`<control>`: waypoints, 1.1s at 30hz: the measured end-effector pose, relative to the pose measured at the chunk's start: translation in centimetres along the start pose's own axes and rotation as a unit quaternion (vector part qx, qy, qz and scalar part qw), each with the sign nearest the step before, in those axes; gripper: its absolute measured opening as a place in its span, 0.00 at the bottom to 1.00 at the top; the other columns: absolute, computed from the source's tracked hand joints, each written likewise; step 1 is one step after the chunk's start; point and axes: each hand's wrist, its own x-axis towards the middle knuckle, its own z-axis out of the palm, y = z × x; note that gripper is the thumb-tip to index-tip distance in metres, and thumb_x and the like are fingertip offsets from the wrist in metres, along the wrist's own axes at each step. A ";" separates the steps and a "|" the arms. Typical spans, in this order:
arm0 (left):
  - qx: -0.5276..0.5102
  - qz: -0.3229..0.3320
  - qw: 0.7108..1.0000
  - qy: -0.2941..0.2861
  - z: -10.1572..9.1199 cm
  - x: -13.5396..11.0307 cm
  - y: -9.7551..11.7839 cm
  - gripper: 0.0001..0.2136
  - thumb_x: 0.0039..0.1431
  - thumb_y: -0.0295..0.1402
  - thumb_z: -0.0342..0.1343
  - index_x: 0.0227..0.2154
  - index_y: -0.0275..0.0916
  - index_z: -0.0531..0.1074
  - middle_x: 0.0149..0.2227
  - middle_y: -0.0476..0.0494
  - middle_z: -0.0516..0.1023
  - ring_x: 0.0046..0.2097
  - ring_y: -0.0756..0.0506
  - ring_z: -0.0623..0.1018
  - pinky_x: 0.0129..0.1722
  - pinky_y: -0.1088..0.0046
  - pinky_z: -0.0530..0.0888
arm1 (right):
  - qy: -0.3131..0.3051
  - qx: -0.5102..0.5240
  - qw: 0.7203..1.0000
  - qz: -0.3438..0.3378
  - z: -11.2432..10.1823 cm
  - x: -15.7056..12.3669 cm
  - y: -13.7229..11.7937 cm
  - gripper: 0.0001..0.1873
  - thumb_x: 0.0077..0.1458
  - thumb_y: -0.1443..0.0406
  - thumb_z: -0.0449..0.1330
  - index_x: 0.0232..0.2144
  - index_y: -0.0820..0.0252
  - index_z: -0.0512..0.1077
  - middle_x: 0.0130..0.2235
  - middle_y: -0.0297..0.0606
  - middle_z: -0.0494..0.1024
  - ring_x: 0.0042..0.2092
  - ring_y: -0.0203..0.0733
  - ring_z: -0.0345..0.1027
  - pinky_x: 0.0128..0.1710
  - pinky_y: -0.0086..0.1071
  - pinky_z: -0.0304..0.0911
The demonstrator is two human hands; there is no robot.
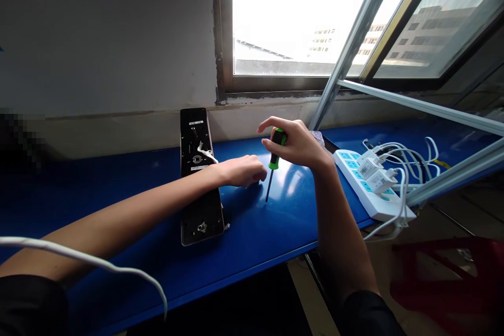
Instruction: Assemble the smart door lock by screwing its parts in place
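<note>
My right hand holds a screwdriver by its black and green handle, with the index finger lifted away from it. The dark shaft points down, its tip close to the blue tabletop. Left of the shaft, my left hand rests low over the table with its fingers curled in. Whatever those fingers hold, if anything, is hidden. My left forearm crosses above a long black panel lying on the table. The panel has a thin metallic rim, small fittings and white labels. A white cable comes out of its upper half.
A white power strip with plugged-in chargers and tangled cables lies at the right, beside a grey metal frame. A loose white cable hangs across the lower left. The blue table meets the wall under a window.
</note>
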 end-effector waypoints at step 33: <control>-0.178 -0.183 0.892 0.372 6.7 -21.7 1.6 0.17 0.64 0.43 0.67 0.55 0.48 0.79 0.61 0.41 0.70 0.58 0.39 0.77 0.61 0.56 0.78 | 0.163 0.133 0.965 -0.160 7.2 6.1 -12.2 0.10 0.56 0.62 0.72 0.39 0.54 0.77 0.36 0.33 0.82 0.30 0.36 0.73 0.27 0.34 0.71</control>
